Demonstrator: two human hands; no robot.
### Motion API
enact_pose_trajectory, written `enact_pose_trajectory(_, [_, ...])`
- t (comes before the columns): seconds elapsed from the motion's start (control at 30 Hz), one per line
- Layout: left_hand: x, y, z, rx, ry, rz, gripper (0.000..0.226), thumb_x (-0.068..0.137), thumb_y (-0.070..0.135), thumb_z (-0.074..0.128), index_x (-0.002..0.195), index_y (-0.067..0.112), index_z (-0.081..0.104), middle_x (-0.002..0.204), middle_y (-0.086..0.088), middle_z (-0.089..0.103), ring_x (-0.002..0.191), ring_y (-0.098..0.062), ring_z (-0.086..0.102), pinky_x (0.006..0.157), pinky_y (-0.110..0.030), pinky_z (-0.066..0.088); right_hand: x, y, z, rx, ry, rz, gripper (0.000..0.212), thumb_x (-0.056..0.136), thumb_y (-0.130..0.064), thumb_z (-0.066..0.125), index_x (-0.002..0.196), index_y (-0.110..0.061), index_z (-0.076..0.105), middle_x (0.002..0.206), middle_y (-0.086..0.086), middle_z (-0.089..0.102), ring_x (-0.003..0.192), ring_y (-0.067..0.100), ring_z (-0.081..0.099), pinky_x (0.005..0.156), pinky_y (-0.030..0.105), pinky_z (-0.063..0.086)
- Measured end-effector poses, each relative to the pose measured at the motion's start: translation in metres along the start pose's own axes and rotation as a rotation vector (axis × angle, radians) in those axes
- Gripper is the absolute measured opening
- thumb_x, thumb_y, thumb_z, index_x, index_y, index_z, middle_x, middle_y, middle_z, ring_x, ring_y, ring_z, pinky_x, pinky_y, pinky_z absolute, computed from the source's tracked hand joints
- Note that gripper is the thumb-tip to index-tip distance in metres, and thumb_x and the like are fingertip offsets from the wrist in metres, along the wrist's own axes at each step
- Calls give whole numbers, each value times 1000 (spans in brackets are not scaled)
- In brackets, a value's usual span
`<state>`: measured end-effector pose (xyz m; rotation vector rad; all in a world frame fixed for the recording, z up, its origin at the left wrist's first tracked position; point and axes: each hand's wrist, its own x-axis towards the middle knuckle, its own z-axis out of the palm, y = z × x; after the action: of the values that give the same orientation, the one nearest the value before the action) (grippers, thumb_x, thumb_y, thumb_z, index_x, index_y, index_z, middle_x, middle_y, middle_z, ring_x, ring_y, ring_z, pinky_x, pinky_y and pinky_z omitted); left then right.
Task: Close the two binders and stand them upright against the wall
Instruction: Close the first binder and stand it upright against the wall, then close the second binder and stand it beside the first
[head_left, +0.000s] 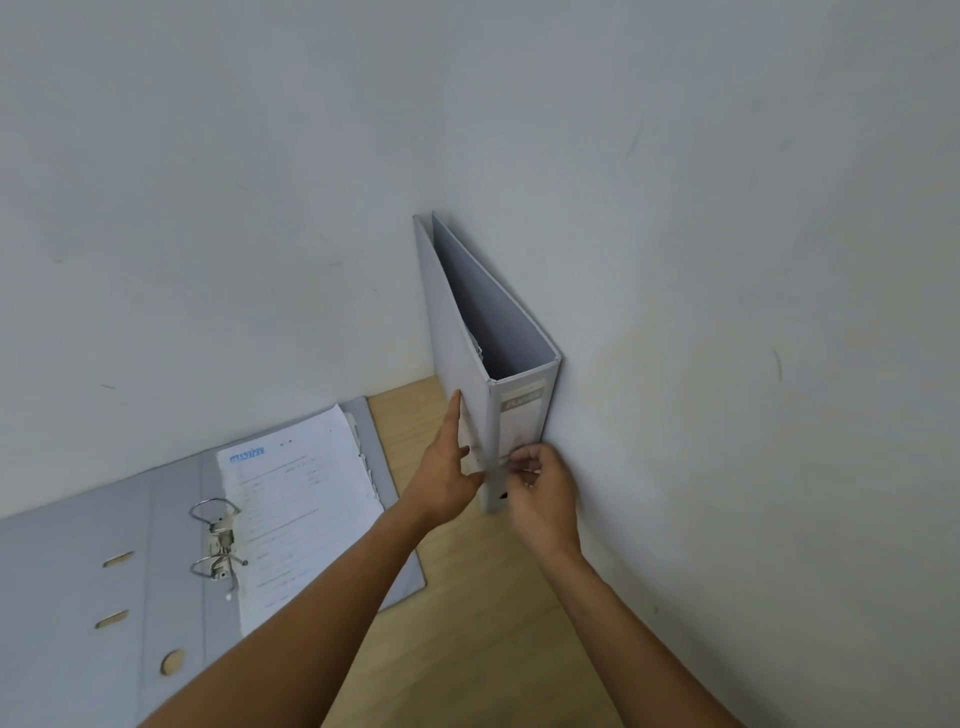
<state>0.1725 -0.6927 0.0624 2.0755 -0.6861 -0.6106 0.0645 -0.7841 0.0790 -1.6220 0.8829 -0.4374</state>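
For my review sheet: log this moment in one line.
upright binder at wall, both hands on it | open binder flat, unclosed | stage: half done

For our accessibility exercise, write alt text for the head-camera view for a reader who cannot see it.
Two bare hands steady a closed grey binder standing upright against the right wall: left hand flat on its cover, right hand at its spine. A second binder lies open on the wooden table to the left, papers showing.

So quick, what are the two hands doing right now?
Left hand: open, flat against the upright binder's cover.
Right hand: fingers curled at the binder's spine, apparently pinching it.
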Motion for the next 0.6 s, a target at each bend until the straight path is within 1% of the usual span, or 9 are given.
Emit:
enact_pose_trajectory(0.07, [-6, 1, -2, 3, 6, -26, 113, 87, 4, 75, 162, 32, -5, 169, -3, 19, 140, -33, 48, 104, -41, 50, -1, -1, -1, -16, -9, -7, 19, 89, 3, 59, 98, -13, 61, 104, 1, 67, 93, 14, 65, 78, 17, 55])
enact_pose_trajectory(0.1, [-9, 1, -3, 3, 16, -36, 110, 87, 4, 74, 162, 31, -3, 169, -3, 19, 140, -32, 49, 103, -39, 50, -2, -2, -2, -23, -19, -7, 18, 89, 3, 59, 99, -11, 62, 102, -1, 66, 90, 8, 63, 79, 18, 55])
enact_pose_trajectory(0.17, [-19, 0, -7, -12, 41, -51, 104, 89, 6, 73, 162, 28, 3, 168, -2, 21, 139, -29, 50, 99, -33, 50, -8, -3, -1, -44, -52, -15, 16, 90, 1, 60, 100, -11, 63, 99, -5, 66, 87, 0, 61, 75, 13, 50])
enact_pose_trajectory(0.27, [-39, -7, -17, -50, 97, -76, 91, 92, 13, 70, 162, 28, 13, 167, 0, 25, 135, -25, 54, 87, -20, 50, -23, -1, 6, -45, -131, -38, 16, 92, -3, 59, 101, -15, 61, 99, -6, 66, 91, 4, 62, 77, 12, 48])
enact_pose_trajectory(0.33, [-57, -16, -27, -99, 145, -100, 83, 95, 16, 67, 161, 28, 17, 161, 1, 35, 128, -22, 59, 81, -16, 50, -34, 1, 17, -59, -188, -51, 14, 93, -6, 60, 102, -17, 61, 99, -6, 67, 91, 4, 63, 75, 9, 46])
enact_pose_trajectory(0.4, [-78, -28, -39, -161, 183, -129, 76, 96, 17, 64, 159, 28, 23, 150, 4, 47, 118, -18, 63, 80, -22, 54, -44, 4, 32, -82, -244, -45, 12, 93, -9, 60, 101, -18, 61, 96, -8, 66, 87, 1, 61, 68, 4, 45])
enact_pose_trajectory(0.47, [-106, -45, -56, -213, 220, -183, 67, 97, 18, 62, 155, 28, 31, 141, 8, 55, 111, -16, 65, 78, -32, 60, -58, 5, 52, -120, -328, -33, 9, 93, -12, 60, 99, -18, 63, 93, -9, 65, 83, -1, 61, 64, 3, 44])
enact_pose_trajectory(0.53, [-131, -66, -71, -262, 246, -253, 58, 96, 18, 62, 149, 28, 41, 134, 7, 63, 107, -16, 68, 82, -40, 61, -73, 9, 72, -185, -424, -16, 9, 93, -15, 60, 100, -18, 64, 94, -7, 66, 81, 1, 61, 63, 7, 44])
enact_pose_trajectory(0.6, [-156, -89, -88, -307, 271, -333, 50, 96, 17, 62, 142, 27, 49, 128, 4, 68, 107, -18, 69, 86, -43, 61, -89, 13, 94, -246, -525, 14, 11, 91, -19, 60, 101, -19, 65, 98, -4, 67, 85, 9, 64, 66, 17, 44])
